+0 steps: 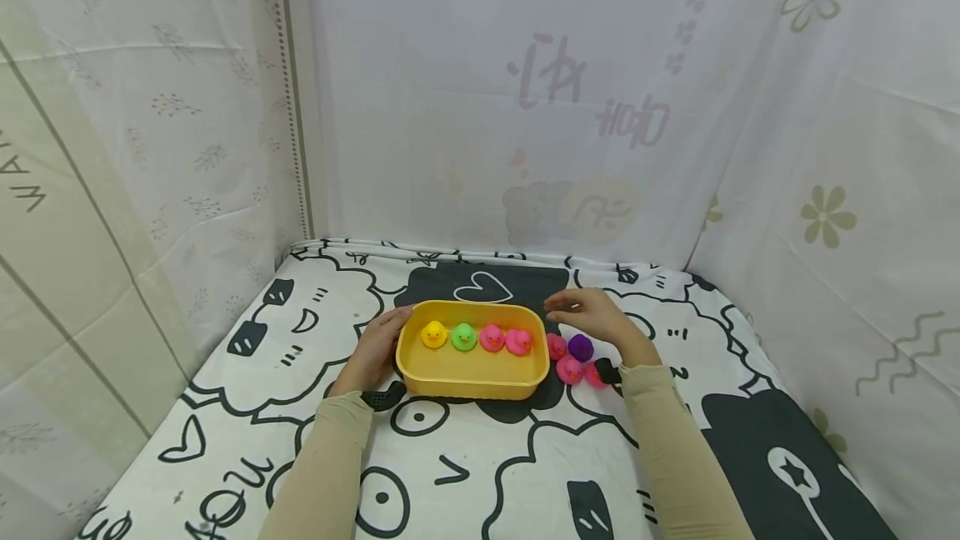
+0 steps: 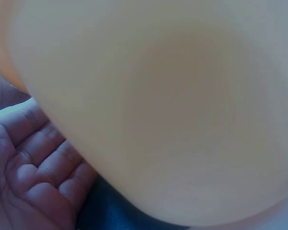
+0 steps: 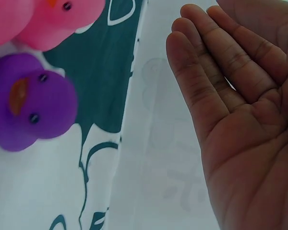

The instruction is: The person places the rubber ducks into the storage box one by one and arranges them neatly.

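A yellow rectangular tray stands on the cloth; its blurred wall fills most of the left wrist view. Inside, in a row along the far side, sit a yellow duck, a green duck and two pink ducks. My left hand holds the tray's left end, its fingertips partly hidden by the wall. Past the tray's right end, my right hand hovers with nothing in it, fingers nearly straight. Below it are a purple duck and several pink ducks.
A white cloth with black cartoon drawings covers the table. Pale patterned curtains close off the back and both sides. A black strap is on the left wrist, and a dark piece at the right wrist partly covers a pink duck.
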Tool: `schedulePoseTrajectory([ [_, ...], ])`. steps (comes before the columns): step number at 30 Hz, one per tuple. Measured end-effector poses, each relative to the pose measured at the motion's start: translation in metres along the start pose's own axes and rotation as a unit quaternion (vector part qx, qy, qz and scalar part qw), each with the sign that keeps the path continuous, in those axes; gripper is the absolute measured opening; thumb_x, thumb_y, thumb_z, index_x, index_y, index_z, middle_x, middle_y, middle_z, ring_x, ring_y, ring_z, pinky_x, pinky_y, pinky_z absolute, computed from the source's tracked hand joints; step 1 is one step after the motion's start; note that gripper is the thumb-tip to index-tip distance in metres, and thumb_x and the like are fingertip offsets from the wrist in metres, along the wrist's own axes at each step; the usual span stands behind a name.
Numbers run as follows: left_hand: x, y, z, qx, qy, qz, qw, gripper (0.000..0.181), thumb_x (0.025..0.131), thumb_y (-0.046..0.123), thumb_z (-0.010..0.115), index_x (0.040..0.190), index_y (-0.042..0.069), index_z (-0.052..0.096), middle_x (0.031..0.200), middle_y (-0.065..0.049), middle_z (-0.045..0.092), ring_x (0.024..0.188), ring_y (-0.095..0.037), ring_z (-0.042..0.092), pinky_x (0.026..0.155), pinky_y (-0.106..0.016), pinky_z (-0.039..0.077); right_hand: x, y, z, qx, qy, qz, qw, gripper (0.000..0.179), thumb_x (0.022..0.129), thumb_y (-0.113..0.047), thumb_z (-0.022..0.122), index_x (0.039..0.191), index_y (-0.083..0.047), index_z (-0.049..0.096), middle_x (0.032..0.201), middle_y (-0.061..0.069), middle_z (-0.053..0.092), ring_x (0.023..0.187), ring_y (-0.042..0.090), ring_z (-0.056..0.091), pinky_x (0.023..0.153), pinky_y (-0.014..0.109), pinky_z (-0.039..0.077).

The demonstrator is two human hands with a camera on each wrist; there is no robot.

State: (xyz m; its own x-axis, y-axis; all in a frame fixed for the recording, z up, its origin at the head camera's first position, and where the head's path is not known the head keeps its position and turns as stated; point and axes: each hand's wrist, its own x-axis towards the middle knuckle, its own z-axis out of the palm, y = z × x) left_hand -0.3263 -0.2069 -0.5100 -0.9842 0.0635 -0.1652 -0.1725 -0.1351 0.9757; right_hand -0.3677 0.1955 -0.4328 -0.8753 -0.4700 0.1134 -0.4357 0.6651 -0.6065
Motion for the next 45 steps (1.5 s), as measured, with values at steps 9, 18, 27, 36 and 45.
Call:
schedulePoseTrajectory([
  [9,-0.002,0.002,-0.002,0.005,-0.004,0.002,1.0,0.059,0.1,0.052,0.056,0.146,0.016,0.052,0.147,-0.006,0.051,0.132,-0.024,0.051,0.105,-0.033,0.048,-0.008,0.015,0.0,0.008,0.013,0.008,0.9999,0.03,0.094,-0.031,0.073,0.119,-0.014,0.073,0.112,-0.002,0.073,0.107,0.019,0.067,0.094,0.04,0.056],
  [18,-0.002,-0.002,-0.001,0.006,0.003,0.002,1.0,0.062,0.098,0.055,0.057,0.147,0.017,0.051,0.147,-0.005,0.051,0.133,-0.024,0.05,0.109,-0.037,0.045,-0.016,0.026,0.006,0.043,0.01,0.033,0.9985,0.035,0.094,-0.028,0.073,0.124,-0.011,0.071,0.115,0.0,0.072,0.112,0.024,0.066,0.094,0.041,0.056],
  [27,-0.004,0.001,0.0,0.009,0.007,0.004,0.9999,0.059,0.1,0.052,0.056,0.147,0.016,0.051,0.147,-0.006,0.051,0.133,-0.024,0.05,0.107,-0.035,0.046,-0.019,0.029,0.012,0.038,0.001,0.051,0.9979,0.035,0.093,-0.031,0.074,0.123,-0.014,0.071,0.116,0.0,0.071,0.112,0.024,0.065,0.096,0.043,0.055],
  [36,-0.003,0.0,0.002,0.0,0.002,0.004,1.0,0.059,0.099,0.052,0.057,0.146,0.016,0.052,0.145,-0.006,0.052,0.131,-0.025,0.052,0.105,-0.034,0.048,-0.025,0.033,0.016,0.059,-0.025,0.07,0.9955,0.031,0.091,-0.035,0.076,0.116,-0.018,0.074,0.111,0.0,0.072,0.105,0.024,0.068,0.085,0.038,0.06],
  [45,-0.002,0.0,0.001,0.008,0.006,-0.001,0.9999,0.059,0.099,0.053,0.058,0.146,0.017,0.052,0.146,-0.005,0.052,0.132,-0.024,0.051,0.109,-0.037,0.045,-0.028,0.034,0.02,0.068,-0.043,0.077,0.9938,0.024,0.09,-0.031,0.076,0.113,-0.023,0.076,0.109,-0.003,0.072,0.102,0.02,0.066,0.087,0.037,0.059],
])
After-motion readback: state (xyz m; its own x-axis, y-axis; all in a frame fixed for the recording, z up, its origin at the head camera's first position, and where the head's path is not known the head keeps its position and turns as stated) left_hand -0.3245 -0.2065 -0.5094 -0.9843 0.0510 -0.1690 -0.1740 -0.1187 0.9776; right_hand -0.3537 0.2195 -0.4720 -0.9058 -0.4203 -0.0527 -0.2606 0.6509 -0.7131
